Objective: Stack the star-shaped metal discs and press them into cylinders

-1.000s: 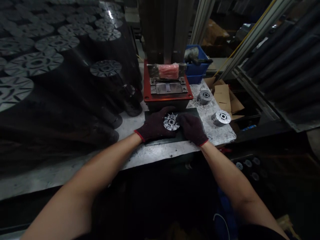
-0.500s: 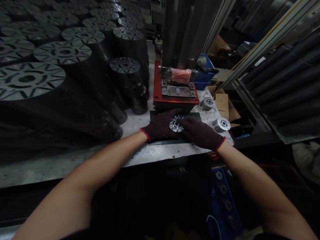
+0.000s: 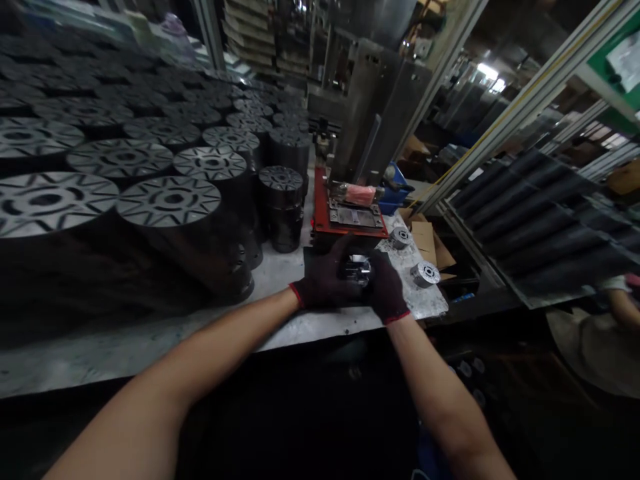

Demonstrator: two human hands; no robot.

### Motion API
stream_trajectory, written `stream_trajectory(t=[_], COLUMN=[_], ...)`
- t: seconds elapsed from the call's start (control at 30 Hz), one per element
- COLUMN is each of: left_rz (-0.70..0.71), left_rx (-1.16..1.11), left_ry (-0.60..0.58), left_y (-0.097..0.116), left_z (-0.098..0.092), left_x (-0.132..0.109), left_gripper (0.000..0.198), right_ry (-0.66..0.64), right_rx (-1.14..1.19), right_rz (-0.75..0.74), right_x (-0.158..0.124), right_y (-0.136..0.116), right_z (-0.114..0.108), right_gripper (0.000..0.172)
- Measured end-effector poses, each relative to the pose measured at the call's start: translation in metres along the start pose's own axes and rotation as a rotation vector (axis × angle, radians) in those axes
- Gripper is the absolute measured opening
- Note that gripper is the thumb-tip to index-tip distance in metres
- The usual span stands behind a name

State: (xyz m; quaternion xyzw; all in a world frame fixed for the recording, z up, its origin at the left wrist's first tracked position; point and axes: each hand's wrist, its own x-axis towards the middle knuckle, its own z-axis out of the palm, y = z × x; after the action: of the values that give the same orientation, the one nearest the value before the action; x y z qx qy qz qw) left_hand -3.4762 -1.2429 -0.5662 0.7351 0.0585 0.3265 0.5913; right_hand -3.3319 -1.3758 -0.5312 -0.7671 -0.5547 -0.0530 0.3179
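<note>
A small slotted steel rotor stack sits between my gloved hands, just above the black mat, and appears tilted on edge. My left hand and my right hand, both in dark knit gloves with red cuffs, close around it from either side. The fingers hide most of the part, so its slot pattern is hard to make out. The red-based press die stands just beyond my hands.
Two similar steel stacks stand on the scuffed metal bench to the right, near flattened cardboard and a blue bin. Tall dark stacks of slotted discs fill the left. Racked dark rods lie right.
My hands have closed around the steel stack and lifted it off the mat, where it lay flat earlier. The head view has also tilted upward, showing more of the workshop.
</note>
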Motion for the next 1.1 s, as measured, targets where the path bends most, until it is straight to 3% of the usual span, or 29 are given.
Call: stream_trajectory(t=[0.13,0.23,0.37,0.43,0.5,0.63,0.7,0.77,0.9,1.0,1.1], left_rz=[-0.083,-0.156,-0.177,-0.181,-0.173,-0.182,-0.191,-0.196,-0.193,-0.213,-0.188], left_rx=[0.112,0.183,0.182,0.193,0.206,0.212,0.21,0.202,0.197,0.26,0.479], left_ry=[0.209,0.268,0.251,0.25,0.238,0.213,0.204,0.198,0.198,0.174,0.128], left_y=[-0.005,-0.006,-0.005,-0.004,-0.004,-0.005,-0.006,-0.006,-0.007,-0.003,0.023], left_z=[-0.004,-0.002,0.001,0.001,0.001,0.0,0.0,0.001,0.005,0.005,-0.005], left_x=[0.005,0.008,0.007,0.007,0.007,0.008,0.007,0.006,0.004,0.006,0.011], left_gripper=[0.042,0.029,0.025,0.025,0.024,0.025,0.027,0.028,0.027,0.028,0.032], right_ry=[0.067,0.002,-0.135,-0.156,-0.108,0.106,0.158,0.085,-0.179,-0.202,-0.176], right_rx=[-0.319,-0.54,-0.548,-0.515,-0.503,-0.512,-0.524,-0.542,-0.534,-0.51,-0.468], right_rz=[-0.046,-0.142,-0.096,-0.109,-0.143,-0.134,-0.118,-0.053,0.129,0.168,0.186], right_x=[0.025,0.02,0.002,0.003,0.011,0.025,0.023,0.016,-0.002,-0.008,-0.01], right_y=[-0.02,-0.02,-0.003,0.0,-0.002,-0.01,-0.005,0.008,0.034,0.041,0.044], right_z=[-0.06,-0.056,-0.015,-0.012,-0.028,-0.071,-0.074,-0.062,-0.022,-0.01,-0.014], right_gripper=[0.041,0.035,0.025,0.023,0.026,0.037,0.039,0.038,0.036,0.041,0.044])
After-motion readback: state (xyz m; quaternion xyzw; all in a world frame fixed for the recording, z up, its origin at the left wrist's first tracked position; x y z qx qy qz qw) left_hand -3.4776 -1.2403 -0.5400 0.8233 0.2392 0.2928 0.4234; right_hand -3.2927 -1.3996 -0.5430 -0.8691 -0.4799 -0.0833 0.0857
